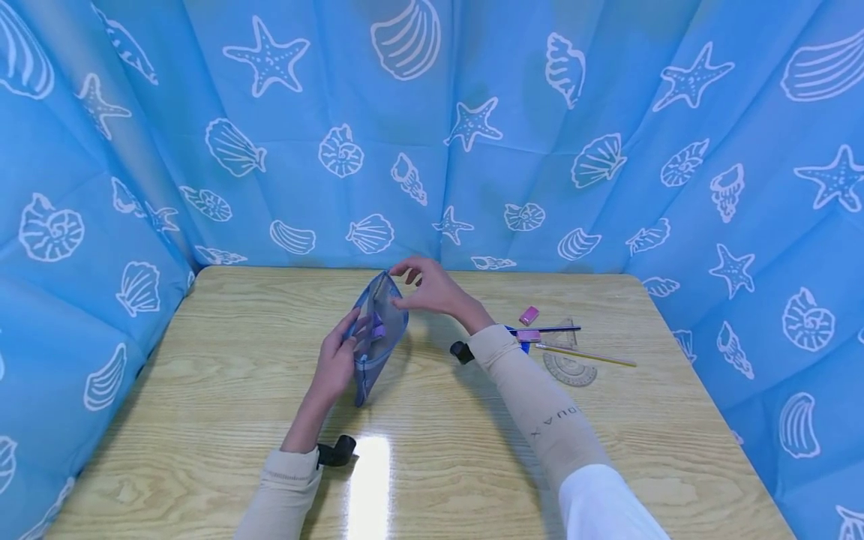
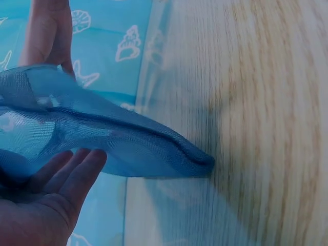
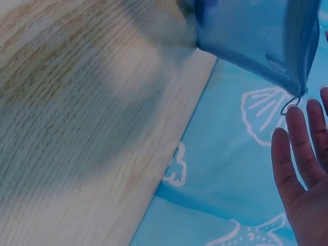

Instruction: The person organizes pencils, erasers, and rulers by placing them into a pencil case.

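A blue mesh zip pouch (image 1: 381, 358) is held up over the table with its mouth spread wide. My left hand (image 1: 335, 365) grips its near left side, fingers lying against the mesh (image 2: 128, 151) in the left wrist view. A small purple block (image 1: 379, 330) shows inside the pouch. At the far corner of the mouth is my right hand (image 1: 435, 289), thumb and forefinger apart. Straight fingers of this right hand (image 3: 307, 169) reach by a thin loop (image 3: 290, 105) at the pouch's corner; its thumb's contact is unclear.
Right of the pouch lie a pink eraser (image 1: 529, 315), a second pink block (image 1: 529, 336), a dark pencil (image 1: 560, 328), a yellow pencil (image 1: 597, 357), a clear protractor (image 1: 570, 370) and a clear set square (image 1: 565, 334). My right sleeve (image 1: 533, 401) partly covers a blue item there. A patterned curtain (image 1: 418, 202) borders the table.
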A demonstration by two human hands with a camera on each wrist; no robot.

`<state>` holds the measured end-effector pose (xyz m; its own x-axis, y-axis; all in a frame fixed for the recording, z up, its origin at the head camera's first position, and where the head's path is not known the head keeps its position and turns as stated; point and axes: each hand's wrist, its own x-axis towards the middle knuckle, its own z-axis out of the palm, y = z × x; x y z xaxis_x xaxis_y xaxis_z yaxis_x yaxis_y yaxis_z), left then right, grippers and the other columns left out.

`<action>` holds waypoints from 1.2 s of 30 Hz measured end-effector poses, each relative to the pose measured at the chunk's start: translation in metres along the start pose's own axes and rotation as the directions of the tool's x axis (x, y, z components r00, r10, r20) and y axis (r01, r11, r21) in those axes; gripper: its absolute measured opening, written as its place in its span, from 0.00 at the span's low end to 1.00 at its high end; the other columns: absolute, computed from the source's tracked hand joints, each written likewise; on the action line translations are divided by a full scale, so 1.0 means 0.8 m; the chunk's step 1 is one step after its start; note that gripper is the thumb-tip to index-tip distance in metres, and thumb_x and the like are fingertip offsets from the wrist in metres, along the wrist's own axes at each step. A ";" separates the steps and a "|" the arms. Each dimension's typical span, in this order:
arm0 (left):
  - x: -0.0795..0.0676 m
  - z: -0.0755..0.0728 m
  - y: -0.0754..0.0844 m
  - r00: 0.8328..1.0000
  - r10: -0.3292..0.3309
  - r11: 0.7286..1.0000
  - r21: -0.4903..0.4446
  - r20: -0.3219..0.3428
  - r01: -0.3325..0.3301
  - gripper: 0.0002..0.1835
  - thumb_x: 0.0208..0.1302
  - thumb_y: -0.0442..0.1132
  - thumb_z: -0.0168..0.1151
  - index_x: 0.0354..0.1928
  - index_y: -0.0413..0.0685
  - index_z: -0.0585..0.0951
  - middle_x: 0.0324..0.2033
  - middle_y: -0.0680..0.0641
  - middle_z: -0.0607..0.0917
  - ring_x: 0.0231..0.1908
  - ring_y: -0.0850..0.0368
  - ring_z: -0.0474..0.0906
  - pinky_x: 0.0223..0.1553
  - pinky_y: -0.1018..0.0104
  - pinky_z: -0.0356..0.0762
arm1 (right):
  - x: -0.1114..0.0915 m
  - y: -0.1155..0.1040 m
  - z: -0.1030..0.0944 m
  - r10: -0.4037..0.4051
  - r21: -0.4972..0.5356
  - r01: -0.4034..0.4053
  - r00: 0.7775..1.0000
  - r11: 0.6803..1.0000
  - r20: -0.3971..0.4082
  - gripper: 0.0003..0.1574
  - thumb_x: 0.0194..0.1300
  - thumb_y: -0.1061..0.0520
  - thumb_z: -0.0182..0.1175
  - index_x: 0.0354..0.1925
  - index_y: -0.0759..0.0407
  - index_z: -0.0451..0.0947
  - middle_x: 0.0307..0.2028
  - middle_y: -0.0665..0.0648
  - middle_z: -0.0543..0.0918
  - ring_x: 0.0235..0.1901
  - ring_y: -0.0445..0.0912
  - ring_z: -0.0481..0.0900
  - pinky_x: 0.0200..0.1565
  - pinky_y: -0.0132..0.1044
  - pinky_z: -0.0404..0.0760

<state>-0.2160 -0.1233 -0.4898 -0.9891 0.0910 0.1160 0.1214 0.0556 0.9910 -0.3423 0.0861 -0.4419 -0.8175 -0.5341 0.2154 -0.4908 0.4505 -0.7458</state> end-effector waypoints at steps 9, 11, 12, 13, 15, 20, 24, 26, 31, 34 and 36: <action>-0.002 0.001 0.003 1.000 -0.023 1.000 0.018 -0.004 0.024 0.30 0.77 0.28 0.30 0.78 0.36 0.55 0.72 0.32 0.68 0.71 0.33 0.65 0.70 0.39 0.69 | -0.034 0.018 -0.014 0.005 0.130 0.007 0.996 0.991 -0.092 0.26 0.59 0.58 0.73 0.55 0.58 0.82 0.53 0.59 0.83 0.48 0.53 0.81 0.56 0.59 0.81; -0.002 0.000 0.003 1.000 -0.023 1.000 0.013 0.000 0.023 0.30 0.77 0.28 0.30 0.78 0.36 0.54 0.72 0.32 0.67 0.71 0.33 0.65 0.70 0.39 0.69 | -0.043 0.026 -0.015 0.009 0.153 0.008 0.994 0.988 -0.109 0.26 0.58 0.59 0.74 0.55 0.58 0.82 0.53 0.60 0.83 0.48 0.56 0.81 0.56 0.60 0.81; -0.002 0.000 0.003 1.000 -0.024 1.000 0.013 -0.003 0.024 0.30 0.77 0.28 0.30 0.78 0.36 0.55 0.72 0.32 0.67 0.71 0.33 0.65 0.70 0.39 0.69 | -0.047 0.030 -0.015 0.016 0.162 0.003 0.993 0.987 -0.115 0.26 0.58 0.60 0.74 0.56 0.60 0.82 0.52 0.62 0.83 0.49 0.58 0.80 0.56 0.61 0.81; -0.002 0.000 0.004 1.000 -0.023 1.000 0.012 -0.003 0.023 0.30 0.76 0.28 0.30 0.78 0.36 0.55 0.72 0.32 0.67 0.71 0.33 0.64 0.70 0.39 0.69 | -0.052 0.033 -0.015 0.022 0.176 -0.001 0.993 0.984 -0.118 0.26 0.58 0.61 0.73 0.56 0.62 0.82 0.52 0.63 0.83 0.49 0.61 0.80 0.57 0.62 0.80; -0.002 0.000 0.003 1.000 -0.022 1.000 0.012 -0.004 0.022 0.30 0.76 0.28 0.30 0.78 0.36 0.55 0.72 0.32 0.68 0.71 0.33 0.65 0.69 0.39 0.69 | -0.060 0.039 -0.016 0.041 0.204 -0.015 0.991 0.979 -0.124 0.26 0.57 0.62 0.74 0.55 0.63 0.81 0.52 0.66 0.83 0.50 0.66 0.78 0.58 0.64 0.79; -0.002 0.001 0.004 1.000 -0.011 1.000 0.017 -0.002 0.011 0.30 0.76 0.28 0.30 0.78 0.35 0.54 0.72 0.32 0.68 0.71 0.33 0.65 0.68 0.38 0.71 | -0.079 0.048 -0.020 0.086 0.223 -0.058 0.990 0.973 -0.114 0.24 0.59 0.60 0.73 0.54 0.62 0.82 0.52 0.69 0.82 0.51 0.69 0.77 0.57 0.58 0.81; -0.002 0.000 0.006 1.000 -0.014 1.000 0.016 -0.007 0.014 0.30 0.76 0.28 0.29 0.78 0.35 0.54 0.72 0.31 0.68 0.71 0.33 0.65 0.68 0.38 0.71 | -0.088 0.053 -0.021 0.119 0.202 -0.098 0.988 0.974 -0.095 0.23 0.62 0.58 0.72 0.55 0.61 0.82 0.54 0.70 0.82 0.51 0.61 0.80 0.57 0.51 0.82; -0.001 -0.001 0.005 1.000 -0.019 1.000 0.024 -0.006 0.019 0.30 0.76 0.28 0.29 0.78 0.36 0.54 0.72 0.32 0.67 0.71 0.33 0.65 0.69 0.39 0.71 | -0.093 0.055 -0.021 0.134 0.192 -0.116 0.987 0.975 -0.085 0.23 0.64 0.57 0.70 0.56 0.62 0.82 0.55 0.69 0.82 0.50 0.57 0.81 0.57 0.49 0.83; -0.002 -0.003 0.005 1.000 -0.027 0.999 0.027 0.011 0.026 0.30 0.76 0.28 0.29 0.79 0.36 0.54 0.73 0.32 0.66 0.72 0.34 0.64 0.70 0.39 0.69 | -0.110 0.067 -0.023 0.156 0.180 -0.142 0.986 0.973 -0.063 0.25 0.67 0.56 0.67 0.58 0.67 0.80 0.56 0.69 0.82 0.50 0.53 0.81 0.56 0.49 0.83; -0.001 -0.003 0.004 1.000 -0.020 1.000 0.014 0.011 0.020 0.30 0.76 0.28 0.29 0.79 0.35 0.53 0.72 0.31 0.67 0.72 0.33 0.64 0.70 0.39 0.68 | -0.118 0.077 -0.026 0.150 0.183 -0.136 0.987 0.974 -0.065 0.25 0.68 0.56 0.67 0.58 0.69 0.79 0.56 0.70 0.82 0.50 0.54 0.81 0.55 0.49 0.84; -0.001 -0.003 0.005 1.000 -0.015 1.000 0.011 0.005 0.015 0.30 0.76 0.27 0.29 0.78 0.35 0.53 0.72 0.31 0.67 0.71 0.33 0.64 0.70 0.39 0.69 | -0.123 0.082 -0.029 0.143 0.180 -0.129 0.987 0.975 -0.069 0.25 0.68 0.57 0.66 0.58 0.69 0.79 0.56 0.70 0.82 0.50 0.55 0.81 0.55 0.49 0.84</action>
<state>-0.2149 -0.1258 -0.4859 -0.9903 0.0952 0.1007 0.1075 0.0682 0.9919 -0.3014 0.1851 -0.4975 -0.8979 -0.4140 0.1495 -0.3195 0.3793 -0.8684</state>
